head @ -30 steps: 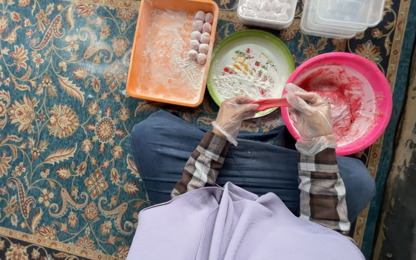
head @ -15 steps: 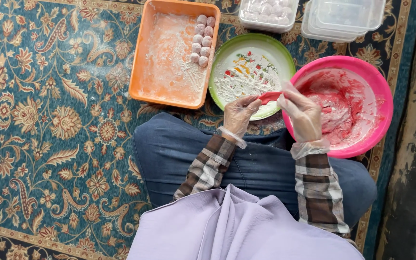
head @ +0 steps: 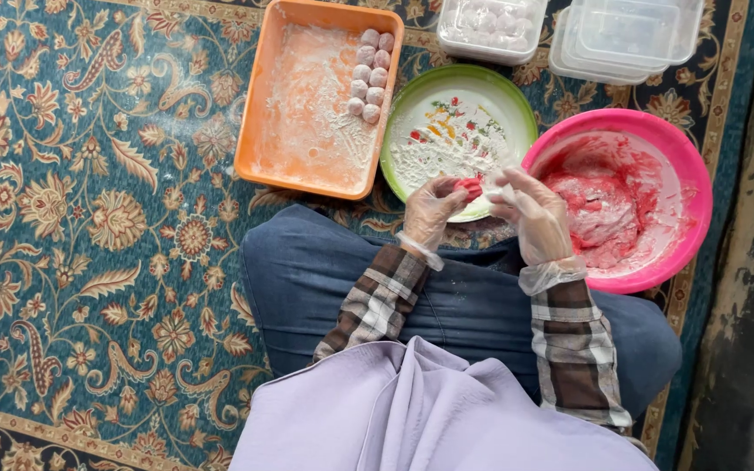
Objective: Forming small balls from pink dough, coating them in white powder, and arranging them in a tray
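My left hand (head: pixel 431 212) and my right hand (head: pixel 536 215), both in clear plastic gloves, meet over the near edge of a green-rimmed plate (head: pixel 459 75). Between their fingertips they pinch a small piece of red dough (head: pixel 469 186). The plate is dusted with white flour. To the right stands a pink bowl (head: pixel 630 119) holding a mass of red dough (head: pixel 599 214) next to my right hand. An orange tray (head: pixel 307 122), floured inside, carries several pale pink dough balls (head: pixel 368 71) in its far right corner.
I sit on a patterned teal carpet (head: pixel 89 218) with my blue-trousered knees under my hands. Two clear plastic containers (head: pixel 490 22) (head: pixel 626 35) stand beyond the plate and bowl. A bare dark floor strip (head: pixel 752 262) runs along the carpet's right edge.
My hands have shifted left from the pink bowl's rim to the plate's edge. The red dough, earlier stretched long between them, is now a small lump.
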